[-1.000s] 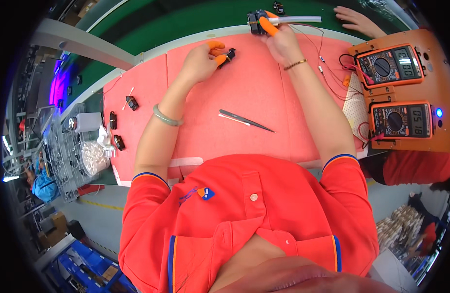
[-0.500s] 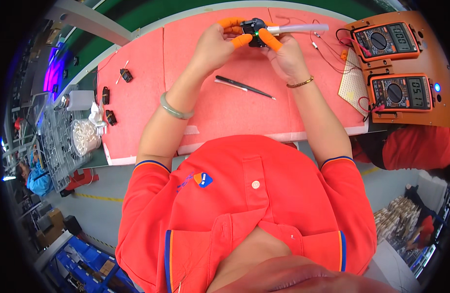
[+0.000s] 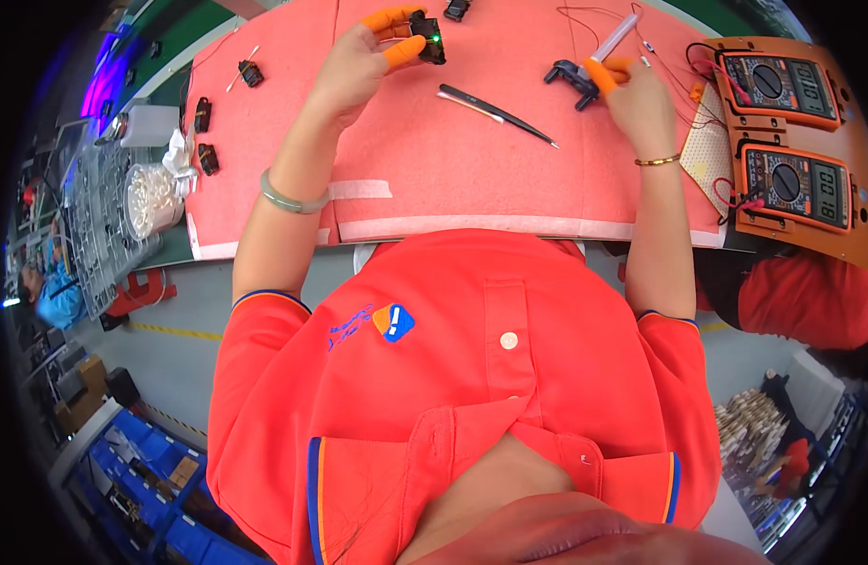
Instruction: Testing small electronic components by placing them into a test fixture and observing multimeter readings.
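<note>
My left hand (image 3: 354,71), with orange finger cots, is closed on a small black electronic module (image 3: 436,52) that shows a lit green light. It holds the module above the far part of the pink mat (image 3: 359,132). To the right, my right hand (image 3: 641,108), also in orange finger cots, pinches a black forked fixture (image 3: 568,77) with a translucent tube (image 3: 616,38) rising from it. The black part is down at the mat; whether it rests there I cannot tell. Black tweezers (image 3: 500,113) and a thin white swab (image 3: 472,105) lie between my hands.
Several black modules (image 3: 250,73) lie at the mat's left, another (image 3: 457,9) at its far edge. A tub of white swabs (image 3: 152,202) and a clear bottle (image 3: 152,125) stand left. Two orange multimeters (image 3: 778,80) and a perforated board (image 3: 705,155) with thin red wires are at right.
My hands have moved apart. The module has come away from the forked fixture and gone left with my left hand; my right hand has carried the fixture with its tube right and nearer.
</note>
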`<state>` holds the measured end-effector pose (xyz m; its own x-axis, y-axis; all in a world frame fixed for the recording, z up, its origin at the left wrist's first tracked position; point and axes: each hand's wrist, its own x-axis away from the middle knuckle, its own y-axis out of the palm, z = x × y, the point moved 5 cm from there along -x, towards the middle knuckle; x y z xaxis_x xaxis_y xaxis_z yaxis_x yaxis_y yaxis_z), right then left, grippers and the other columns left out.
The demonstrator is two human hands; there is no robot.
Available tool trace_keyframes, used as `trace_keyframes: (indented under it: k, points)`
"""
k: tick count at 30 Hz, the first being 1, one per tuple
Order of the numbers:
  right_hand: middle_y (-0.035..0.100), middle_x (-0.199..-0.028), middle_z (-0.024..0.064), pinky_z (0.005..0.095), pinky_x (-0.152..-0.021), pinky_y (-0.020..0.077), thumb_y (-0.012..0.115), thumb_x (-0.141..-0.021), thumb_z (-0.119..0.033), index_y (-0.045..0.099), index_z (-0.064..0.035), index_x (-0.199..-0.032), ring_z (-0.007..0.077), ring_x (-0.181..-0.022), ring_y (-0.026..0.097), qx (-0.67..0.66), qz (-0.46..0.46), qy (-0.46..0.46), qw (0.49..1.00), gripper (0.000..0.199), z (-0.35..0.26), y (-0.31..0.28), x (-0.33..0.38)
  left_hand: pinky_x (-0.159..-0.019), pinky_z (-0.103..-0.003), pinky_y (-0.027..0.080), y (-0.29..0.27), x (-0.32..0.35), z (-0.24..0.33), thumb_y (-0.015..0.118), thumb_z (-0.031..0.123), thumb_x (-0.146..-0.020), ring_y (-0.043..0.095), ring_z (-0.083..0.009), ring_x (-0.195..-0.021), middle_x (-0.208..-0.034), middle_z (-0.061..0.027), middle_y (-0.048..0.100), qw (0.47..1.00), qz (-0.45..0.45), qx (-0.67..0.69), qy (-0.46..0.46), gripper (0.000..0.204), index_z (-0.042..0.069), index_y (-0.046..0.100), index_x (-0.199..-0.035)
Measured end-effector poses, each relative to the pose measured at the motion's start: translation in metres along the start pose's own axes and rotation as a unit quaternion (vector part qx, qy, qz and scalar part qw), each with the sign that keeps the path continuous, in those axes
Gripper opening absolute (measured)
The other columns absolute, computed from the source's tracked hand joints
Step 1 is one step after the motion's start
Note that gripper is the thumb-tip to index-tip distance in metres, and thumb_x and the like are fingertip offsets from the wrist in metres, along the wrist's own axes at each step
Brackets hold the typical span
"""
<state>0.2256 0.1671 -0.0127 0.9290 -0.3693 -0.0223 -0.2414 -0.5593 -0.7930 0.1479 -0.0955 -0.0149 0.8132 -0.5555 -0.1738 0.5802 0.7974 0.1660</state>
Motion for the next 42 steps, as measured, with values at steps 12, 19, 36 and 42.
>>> trace_keyframes:
  k: [12, 19, 36, 42]
  points:
    - [0.052, -0.073, 0.0117, 0.0351, -0.061, 0.0423, 0.059, -0.071, -0.015, 0.054, -0.0020, -0.079, 0.0282, -0.069, 0.051, 0.131, -0.070, -0.390, 0.909, 0.016, -0.102, 0.087, 0.051, -0.086, -0.029, 0.040, -0.049, 0.012, -0.019, 0.052, 0.007, -0.079, 0.049, -0.0157, -0.097, -0.105, -0.0067, 0.049, 0.987, 0.092, 0.108, -0.079, 0.040, 0.001, 0.040, -0.116]
    - [0.054, -0.076, 0.0147, 0.0309, -0.059, 0.0434, 0.051, -0.079, -0.008, 0.051, -0.0002, -0.083, 0.0245, -0.066, 0.054, 0.106, -0.106, -0.343, 0.927, 0.009, -0.112, 0.076, 0.024, -0.078, -0.028, 0.042, -0.052, 0.015, -0.021, 0.053, 0.007, -0.077, 0.050, -0.0136, -0.090, -0.101, -0.0071, 0.051, 0.990, 0.097, 0.060, -0.083, 0.041, 0.000, 0.042, -0.115]
    - [0.061, -0.071, 0.0098, 0.0251, -0.057, 0.0448, 0.055, -0.075, -0.010, 0.060, 0.0010, -0.081, 0.0160, -0.063, 0.058, -0.334, -0.322, -0.425, 0.777, 0.013, -0.504, 0.258, -0.010, -0.080, -0.029, 0.041, -0.051, -0.009, -0.043, 0.059, 0.004, -0.074, 0.048, -0.0192, -0.096, -0.107, -0.0116, 0.050, 0.996, 0.068, -0.038, 0.051, 0.038, 0.001, 0.046, -0.110]
    - [0.059, -0.072, 0.0162, 0.0314, -0.060, 0.0448, 0.056, -0.073, -0.014, 0.062, -0.0014, -0.075, 0.0256, -0.066, 0.058, -0.221, -0.215, -0.520, 0.796, 0.014, -0.522, 0.264, -0.003, -0.092, -0.033, 0.032, -0.048, 0.034, 0.045, 0.061, 0.013, -0.075, 0.035, -0.0204, -0.113, -0.123, -0.0109, 0.039, 0.990, 0.110, 0.066, 0.051, 0.047, 0.004, 0.041, -0.117]
